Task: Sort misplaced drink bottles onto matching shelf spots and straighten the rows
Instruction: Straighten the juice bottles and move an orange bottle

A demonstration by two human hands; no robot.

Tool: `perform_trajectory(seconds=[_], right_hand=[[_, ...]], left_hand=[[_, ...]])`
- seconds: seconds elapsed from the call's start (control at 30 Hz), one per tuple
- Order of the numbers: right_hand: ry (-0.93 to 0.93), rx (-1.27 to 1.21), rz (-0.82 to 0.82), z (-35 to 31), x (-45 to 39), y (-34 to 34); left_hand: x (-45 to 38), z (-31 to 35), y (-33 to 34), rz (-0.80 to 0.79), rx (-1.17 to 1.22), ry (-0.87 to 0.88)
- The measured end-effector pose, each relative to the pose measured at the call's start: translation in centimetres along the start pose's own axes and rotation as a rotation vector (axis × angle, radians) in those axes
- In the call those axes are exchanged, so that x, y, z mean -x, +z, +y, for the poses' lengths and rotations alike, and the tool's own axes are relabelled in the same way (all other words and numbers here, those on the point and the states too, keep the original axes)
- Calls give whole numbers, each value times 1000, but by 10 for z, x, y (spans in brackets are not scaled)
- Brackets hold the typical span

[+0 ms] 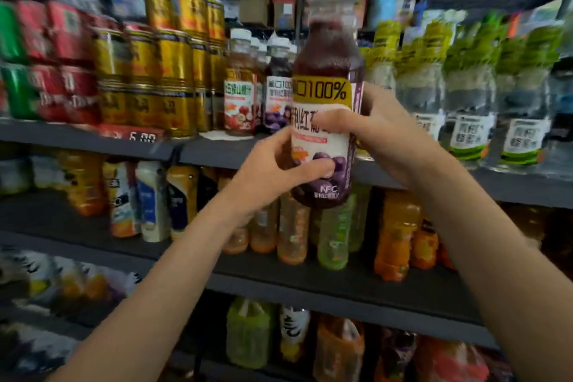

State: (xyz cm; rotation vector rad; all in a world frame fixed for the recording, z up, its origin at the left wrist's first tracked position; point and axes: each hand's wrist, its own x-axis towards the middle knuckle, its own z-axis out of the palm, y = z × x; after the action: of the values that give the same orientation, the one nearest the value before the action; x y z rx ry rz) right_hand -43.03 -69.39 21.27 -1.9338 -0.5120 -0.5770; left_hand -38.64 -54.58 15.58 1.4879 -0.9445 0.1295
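Observation:
A purple grape juice bottle (328,71) with a white cap and a yellow "100%" band is held upright in front of the shelves. My left hand (273,170) grips its lower part, thumb across the grape picture. My right hand (384,136) grips its middle from the right, thumb across the label. Behind it on the upper shelf (217,149) stand a matching grape juice bottle (277,84) and a red hawthorn juice bottle (240,84).
Gold cans (161,71) and red cans (62,65) fill the upper shelf's left. Clear bottles with green caps (465,96) stand at its right. Orange and green drink bottles (331,226) line the shelf below. More bottles fill the bottom shelf.

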Motion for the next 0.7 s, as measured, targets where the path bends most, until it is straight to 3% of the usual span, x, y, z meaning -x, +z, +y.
perform_trajectory(seconds=[0.17,0.23,0.33,0.4,0.5,0.6,0.7], right_hand=[[-51,130,251,0,-56,32],[-19,225,346,7,-69,37],[9,463,323,15,-78,43],[0,554,314,17,-81,47],[-15,485,414,22,-84,42],[-22,451,529,24,-84,33],[-42,527,618,20,-82,26]], left_hand=[[-46,-7,-71,268,-181,55],[-67,-20,-89,347,-230,7],[-93,-49,-106,402,-362,-155],[-106,-60,-111,385,-480,-233],[-121,-64,-112,255,-622,-257],[-135,-68,-108,152,-606,-264],[-144,-75,-100,162,-648,-273]])
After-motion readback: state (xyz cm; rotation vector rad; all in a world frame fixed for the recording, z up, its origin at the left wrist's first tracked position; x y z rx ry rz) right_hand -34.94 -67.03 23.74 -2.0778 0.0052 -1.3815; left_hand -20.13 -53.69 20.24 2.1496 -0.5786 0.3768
